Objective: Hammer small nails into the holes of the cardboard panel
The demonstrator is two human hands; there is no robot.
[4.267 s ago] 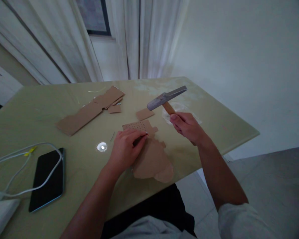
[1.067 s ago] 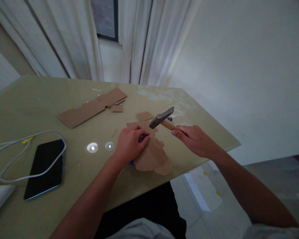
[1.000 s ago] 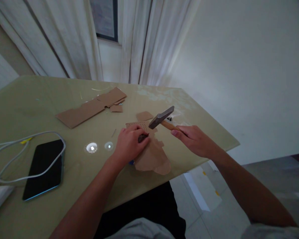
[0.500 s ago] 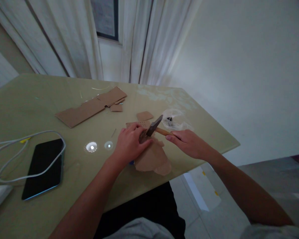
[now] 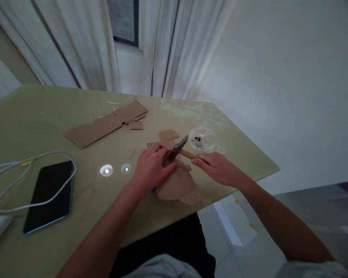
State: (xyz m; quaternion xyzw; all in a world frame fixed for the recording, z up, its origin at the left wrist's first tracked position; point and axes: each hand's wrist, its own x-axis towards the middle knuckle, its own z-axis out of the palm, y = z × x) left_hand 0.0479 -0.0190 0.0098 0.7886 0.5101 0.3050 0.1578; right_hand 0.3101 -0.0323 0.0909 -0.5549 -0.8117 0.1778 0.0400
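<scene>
Right hand (image 5: pixel 217 170) is wrapped around the hammer (image 5: pixel 180 148) handle at frame center, head down on the cardboard (image 5: pixel 178 183). Left hand (image 5: pixel 150 168) presses the cardboard, fingers curled around something I can't make out. Clear bag (image 5: pixel 204 141) just right of it holds small black bits.

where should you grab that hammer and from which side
Grip the hammer on its wooden handle, coming from the right, as the right hand does. The handle sticks out rightward, away from the left hand on the cardboard piece. The metal head points down at the left hand's fingers, so that end is crowded.
</scene>
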